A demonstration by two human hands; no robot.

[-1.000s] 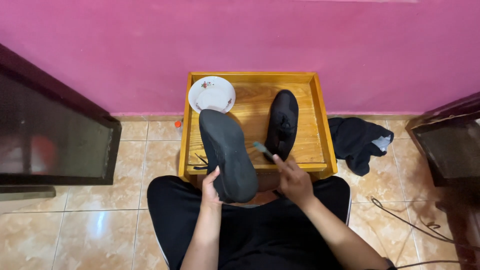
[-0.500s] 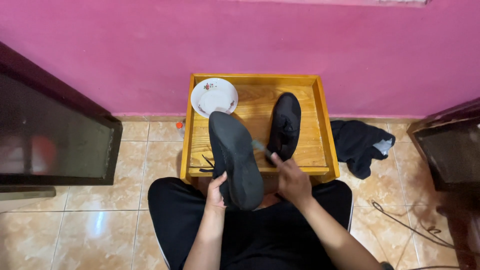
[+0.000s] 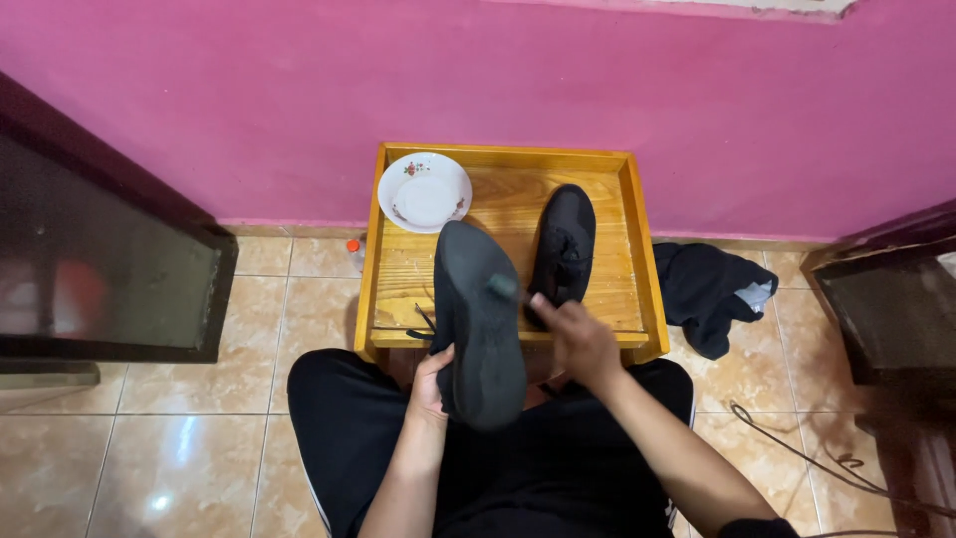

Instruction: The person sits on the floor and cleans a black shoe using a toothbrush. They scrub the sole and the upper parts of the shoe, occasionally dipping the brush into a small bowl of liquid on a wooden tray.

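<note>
Sitting on the tiled floor (image 3: 179,438) in black trousers, the person works close over the lap. The left hand (image 3: 430,379) is curled around the heel end of a black shoe (image 3: 478,319), fingers behind it and thumb at the edge, propping it up with the sole turned toward the face; that tilt seems meant to present the sole flat to the other hand. The right hand (image 3: 578,339) is closed around a small brush-like tool (image 3: 503,287), its pale tip touching the middle of the sole; the tool is blurred, so what kind it is I cannot say for sure. The sole looks dark grey, matt and smooth, with a loose lace hanging off its left side above the near edge of the table (image 3: 398,289).

Further back, on the low wooden table with raised sides, the second black shoe (image 3: 566,239) lies upright, toe pointing away, right of centre. A white dish with small flowers (image 3: 425,191) sits in the far left corner. A dark cloth (image 3: 712,289) lies crumpled on the floor just right of the table, under the pink wall (image 3: 498,80).
</note>
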